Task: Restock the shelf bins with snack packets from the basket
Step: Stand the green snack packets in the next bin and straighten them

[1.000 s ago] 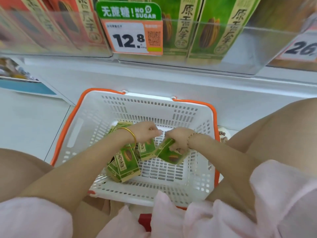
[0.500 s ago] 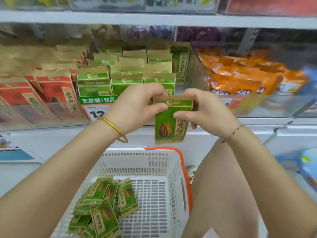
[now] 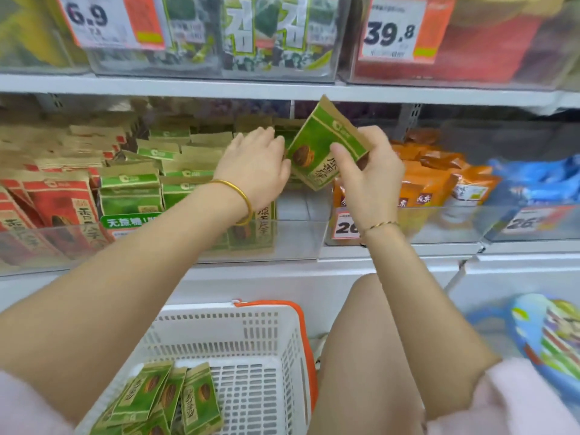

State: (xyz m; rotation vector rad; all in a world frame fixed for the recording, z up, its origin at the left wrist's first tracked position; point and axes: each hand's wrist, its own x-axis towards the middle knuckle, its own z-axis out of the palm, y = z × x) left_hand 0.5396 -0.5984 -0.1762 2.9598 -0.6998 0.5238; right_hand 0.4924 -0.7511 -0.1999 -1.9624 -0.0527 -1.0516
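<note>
A: Entry, head view. State of the right grip [image 3: 373, 174]?

B: Thumb on the printed face and curled fingers behind, pinching one green packet [image 3: 317, 152]. The packet is tilted, top corner up and to the right, held in the air above the right end of the clear bin [image 3: 282, 237].

A: Left grip [image 3: 254, 171]?

B: Palm down, fingers nearly straight and holding nothing. It reaches over the bin's front wall, just beside the held packet's left edge. I cannot tell if it touches the packet. There is a gold bangle [image 3: 238, 196] on that wrist.

A: Bin contents?

B: Rows of green packets in the bin [image 3: 131, 186], upright, filling its left and middle. Red packets [image 3: 56, 199] are in the bin to the left, and orange packets [image 3: 430, 183] in the bin to the right.

A: Supply?

B: The white basket [image 3: 226, 312], orange-trimmed, sits low between the arms. Several green packets in the basket [image 3: 169, 400] lie flat and overlapping at its near left.

A: Other notes?

B: The upper shelf carries price tags reading 6.9 [image 3: 91, 17] and 39.8 [image 3: 395, 29]. The view is slightly blurred.
</note>
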